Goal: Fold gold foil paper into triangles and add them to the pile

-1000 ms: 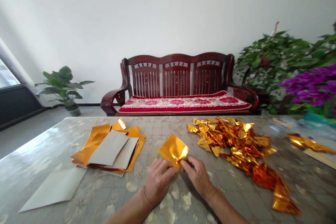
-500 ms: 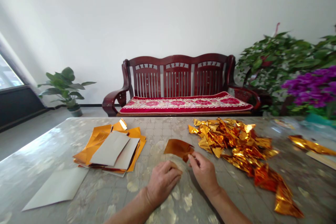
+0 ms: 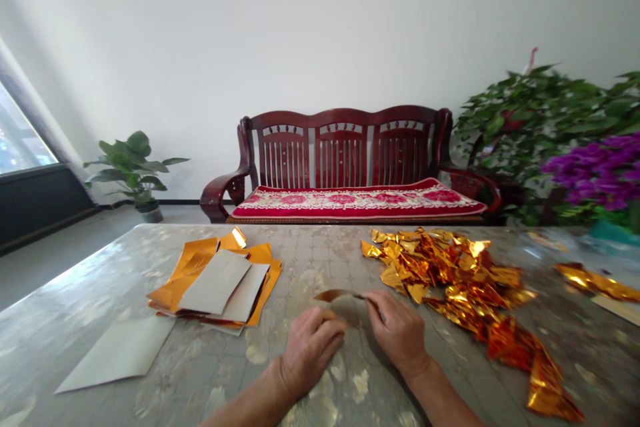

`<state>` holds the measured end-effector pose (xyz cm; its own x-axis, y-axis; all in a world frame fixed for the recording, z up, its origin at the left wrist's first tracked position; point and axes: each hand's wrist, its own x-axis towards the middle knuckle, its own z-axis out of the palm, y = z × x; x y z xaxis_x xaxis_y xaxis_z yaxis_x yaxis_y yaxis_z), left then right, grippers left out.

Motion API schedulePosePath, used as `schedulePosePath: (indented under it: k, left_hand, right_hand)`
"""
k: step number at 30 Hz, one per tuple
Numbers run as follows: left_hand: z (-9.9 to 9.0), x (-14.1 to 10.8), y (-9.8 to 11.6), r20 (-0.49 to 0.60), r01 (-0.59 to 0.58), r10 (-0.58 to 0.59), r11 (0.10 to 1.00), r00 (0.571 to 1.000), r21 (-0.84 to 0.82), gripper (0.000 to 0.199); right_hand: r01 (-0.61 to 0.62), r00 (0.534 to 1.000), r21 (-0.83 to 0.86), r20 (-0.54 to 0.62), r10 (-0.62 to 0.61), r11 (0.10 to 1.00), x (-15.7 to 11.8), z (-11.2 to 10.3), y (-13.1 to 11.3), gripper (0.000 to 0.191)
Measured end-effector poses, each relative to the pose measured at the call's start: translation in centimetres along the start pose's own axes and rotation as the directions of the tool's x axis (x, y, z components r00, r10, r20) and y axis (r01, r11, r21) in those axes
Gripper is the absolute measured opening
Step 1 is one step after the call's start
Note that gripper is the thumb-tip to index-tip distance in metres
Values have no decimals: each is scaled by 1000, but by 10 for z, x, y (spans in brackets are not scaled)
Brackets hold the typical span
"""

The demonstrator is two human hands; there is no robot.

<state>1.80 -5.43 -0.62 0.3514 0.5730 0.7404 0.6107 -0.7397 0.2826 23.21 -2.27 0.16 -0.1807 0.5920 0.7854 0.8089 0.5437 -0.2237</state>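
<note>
The left hand point(image 3: 314, 345) is positioned in front of the foil sheet point(image 3: 336, 294), toward its left part. Its fingers point(image 3: 331, 328) are curled; whether they touch or grip anything cannot be told, as the area at their tips is blurred. The right hand point(image 3: 399, 333) is at the right end of the foil sheet. Its thumb and fingers point(image 3: 373, 305) are pinched on that end.

The foil sheet is above the table point(image 3: 305, 253), arched upward, with a brown edge showing. It extends leftward from the right fingertips and passes just beyond the left fingertips.

Well to the left of the foil sheet and somewhat nearer, a loose pale sheet point(image 3: 117, 353) lies flat. A stack of orange and pale sheets point(image 3: 215, 283) lies left of the foil sheet. To the right of the foil sheet is a heap of crumpled gold foil pieces point(image 3: 450, 273), trailing nearer at its right end. Beyond the foil sheet, past the table, is a dark red wooden bench point(image 3: 340, 157) with a red floral cover point(image 3: 345, 201).
</note>
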Motion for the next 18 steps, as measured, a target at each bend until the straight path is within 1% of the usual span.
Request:
schedulePosePath:
  k: [2, 4, 6, 9, 11, 15, 18]
  left_hand:
    - [1, -2, -1, -61, 24, -25, 1000, 998, -7, 14]
    - [3, -3, -2, -100, 44, -48, 998, 994, -35, 23]
    - [4, -3, -3, -109, 61, -68, 996, 992, -69, 30]
    - [5, -3, -3, -87, 91, -101, 990, 991, -106, 33]
    - [5, -1, -2, -82, 108, -119, 986, 990, -127, 31]
    - [5, 2, -5, -53, 147, -159, 973, 986, -179, 16]
    - [6, 4, -9, -47, 184, -201, 955, 979, -233, 11]
  right_hand:
    - [72, 997, -52, 2, -72, 996, 2, -4, -3, 20]
    - [124, 992, -85, 6, -124, 989, 4, -8, -7, 19]
    - [164, 986, -98, 6, -164, 982, 6, -10, -11, 18]
    - [212, 977, -106, 10, -212, 972, 6, -11, -16, 19]
    - [232, 973, -108, 25, -230, 967, 6, -11, -20, 20]
    - [258, 965, -105, 75, -251, 960, 3, -9, -25, 23]
    - [254, 965, -92, 95, -245, 963, 3, -7, -26, 24]
